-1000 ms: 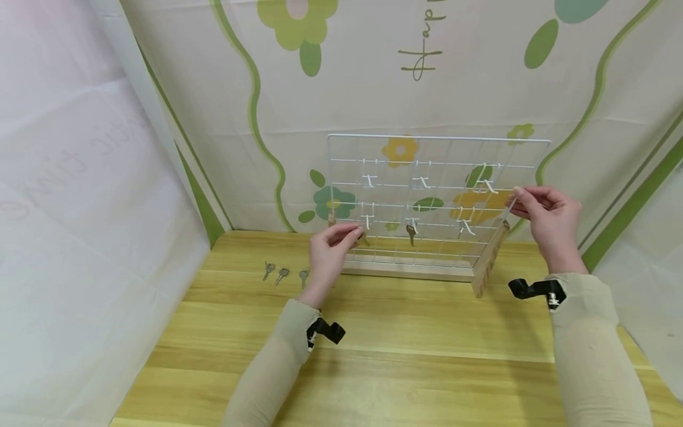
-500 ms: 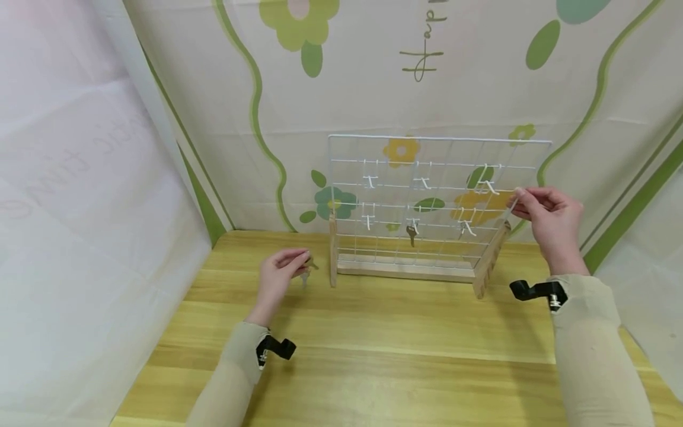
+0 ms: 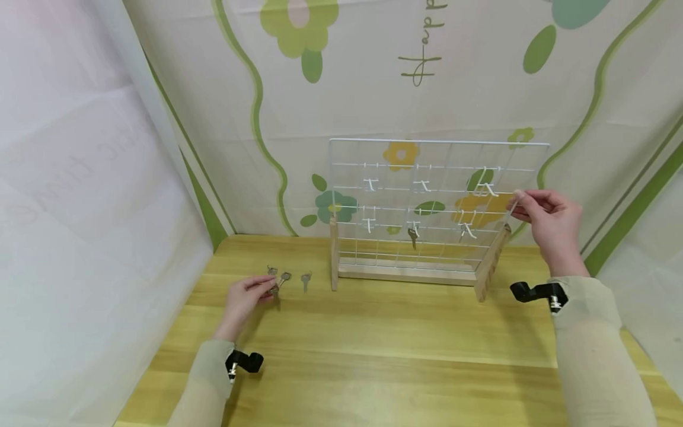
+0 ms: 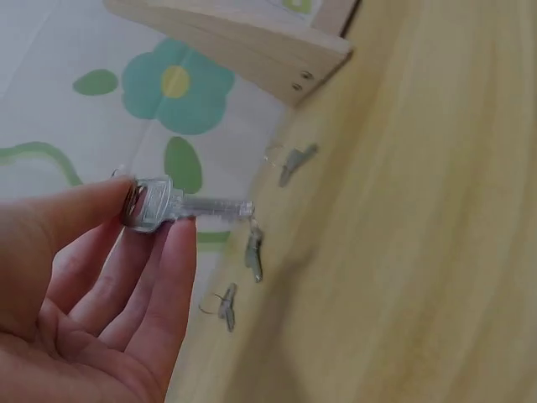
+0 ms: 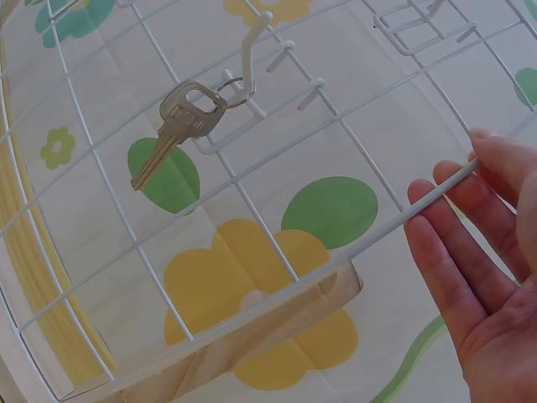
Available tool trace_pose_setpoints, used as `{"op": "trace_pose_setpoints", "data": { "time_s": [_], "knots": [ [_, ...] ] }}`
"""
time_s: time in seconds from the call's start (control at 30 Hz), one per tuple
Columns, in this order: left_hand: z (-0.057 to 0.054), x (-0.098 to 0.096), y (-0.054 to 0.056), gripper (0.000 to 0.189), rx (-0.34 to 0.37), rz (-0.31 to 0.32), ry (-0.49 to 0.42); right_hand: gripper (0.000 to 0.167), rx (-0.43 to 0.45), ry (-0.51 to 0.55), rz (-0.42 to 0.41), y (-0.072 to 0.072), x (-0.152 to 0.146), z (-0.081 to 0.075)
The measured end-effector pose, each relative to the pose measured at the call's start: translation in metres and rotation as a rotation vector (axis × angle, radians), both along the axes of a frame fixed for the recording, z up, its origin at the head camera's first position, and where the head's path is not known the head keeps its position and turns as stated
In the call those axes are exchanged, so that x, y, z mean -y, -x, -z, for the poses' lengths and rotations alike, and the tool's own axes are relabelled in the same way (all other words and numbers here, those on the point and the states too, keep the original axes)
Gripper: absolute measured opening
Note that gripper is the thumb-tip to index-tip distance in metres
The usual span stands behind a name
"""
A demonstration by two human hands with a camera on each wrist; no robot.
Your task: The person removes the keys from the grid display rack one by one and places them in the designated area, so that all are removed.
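My left hand pinches a key by its head between thumb and fingers, above the wooden table. Three more keys lie on the tabletop just past it: a right one, a middle one and a left one. With thumb and fingers, my right hand holds the right edge wire of a white wire grid rack. One key hangs by its ring from a hook in the right wrist view. In the head view, a key hangs from the lower middle hook.
Wooden side feet, left and right, and a wooden base bar support the rack. White hooks stand in two rows on the grid, among them a lower left hook. A flower-printed cloth hangs behind.
My left hand has moved left and down from the rack's lower left hook to beside the keys on the table, carrying its key. The right hand has stayed on the rack's edge.
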State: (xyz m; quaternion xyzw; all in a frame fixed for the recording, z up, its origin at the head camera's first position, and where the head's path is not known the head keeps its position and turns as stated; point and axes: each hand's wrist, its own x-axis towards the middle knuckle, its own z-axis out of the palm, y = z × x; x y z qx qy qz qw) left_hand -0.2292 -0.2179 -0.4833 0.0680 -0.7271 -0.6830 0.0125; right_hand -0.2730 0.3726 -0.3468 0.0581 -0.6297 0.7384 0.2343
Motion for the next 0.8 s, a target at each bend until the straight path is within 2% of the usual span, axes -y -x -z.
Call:
{"op": "trace_pose_setpoints", "data": {
  "time_s": [0.13, 0.27, 0.37, 0.6, 0.8],
  "knots": [
    [0.009, -0.001, -0.003, 0.028, 0.056, 0.105, 0.131, 0.033, -0.004, 0.001, -0.006, 0.000, 0.001, 0.000],
    [0.018, -0.013, -0.004, 0.024, 0.031, 0.233, 0.241, 0.034, 0.001, 0.001, -0.010, 0.000, 0.001, 0.000],
    [0.022, -0.024, -0.002, 0.021, -0.007, 0.287, 0.298, 0.033, -0.001, 0.004, -0.006, 0.001, 0.001, 0.000],
    [0.026, -0.041, -0.004, 0.009, -0.035, 0.257, 0.388, 0.032, -0.028, -0.008, -0.018, 0.004, 0.002, 0.001],
    [0.028, -0.049, -0.005, 0.008, -0.064, 0.250, 0.399, 0.030, -0.022, -0.003, -0.011, 0.003, 0.000, 0.003]
  ]
}}
